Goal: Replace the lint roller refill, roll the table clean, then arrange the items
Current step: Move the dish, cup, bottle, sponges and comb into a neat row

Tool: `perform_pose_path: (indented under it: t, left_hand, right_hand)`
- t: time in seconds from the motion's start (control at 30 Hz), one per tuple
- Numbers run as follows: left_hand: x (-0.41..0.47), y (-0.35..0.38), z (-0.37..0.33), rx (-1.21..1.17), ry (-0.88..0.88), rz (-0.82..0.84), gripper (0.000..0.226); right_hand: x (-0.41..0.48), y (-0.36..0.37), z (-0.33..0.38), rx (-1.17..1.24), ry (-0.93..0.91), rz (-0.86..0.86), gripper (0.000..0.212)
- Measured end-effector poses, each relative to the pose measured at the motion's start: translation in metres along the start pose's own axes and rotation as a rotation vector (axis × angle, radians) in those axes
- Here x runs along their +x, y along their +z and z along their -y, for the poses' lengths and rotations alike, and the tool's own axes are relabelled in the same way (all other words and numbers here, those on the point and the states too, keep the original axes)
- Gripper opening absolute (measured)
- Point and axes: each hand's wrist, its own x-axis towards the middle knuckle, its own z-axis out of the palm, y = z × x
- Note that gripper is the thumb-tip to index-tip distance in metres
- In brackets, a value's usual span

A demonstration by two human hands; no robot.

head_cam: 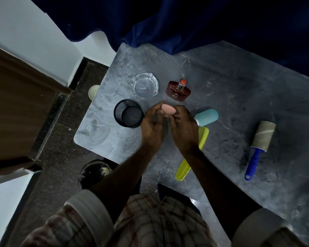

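From the head view, the left hand [151, 124] and right hand [183, 128] are both pinching a peach egg-shaped makeup sponge [168, 111] over the grey marble tabletop [239, 86], near its left edge. The blue-handled lint roller [258, 142] is lying towards the right edge, so arranging appears underway; the yellow-green plastic comb [191, 155] is waiting.

Single head view, wide-angle, looking steeply down from above the person's chest. Grey table [239, 90] fills centre and right, close; floor [61, 157] and wall [34, 41] at left.
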Motion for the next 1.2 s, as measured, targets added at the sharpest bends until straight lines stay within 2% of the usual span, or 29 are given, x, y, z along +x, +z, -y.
perform_pose_path:
  t: [0.8, 0.93, 1.1, 1.2]
  left_hand:
    - [0.001, 0.007, 0.014, -0.056, -0.091, 0.021, 0.028]
    - [-0.002, 0.008, 0.01, -0.061, -0.078, -0.005, 0.035]
    - [-0.042, 0.001, 0.017, 0.052, -0.06, -0.081, 0.054]
    - [-0.074, -0.001, 0.015, 0.169, -0.007, 0.042, 0.048]
  right_hand:
    - [0.007, -0.003, -0.003, 0.071, 0.03, 0.065, 0.02]
    - [0.006, -0.007, 0.001, 0.096, 0.049, 0.095, 0.024]
    - [-0.002, -0.031, -0.006, 0.08, 0.092, 0.029, 0.029]
    - [-0.011, -0.055, -0.022, 0.167, 0.151, -0.113, 0.025]
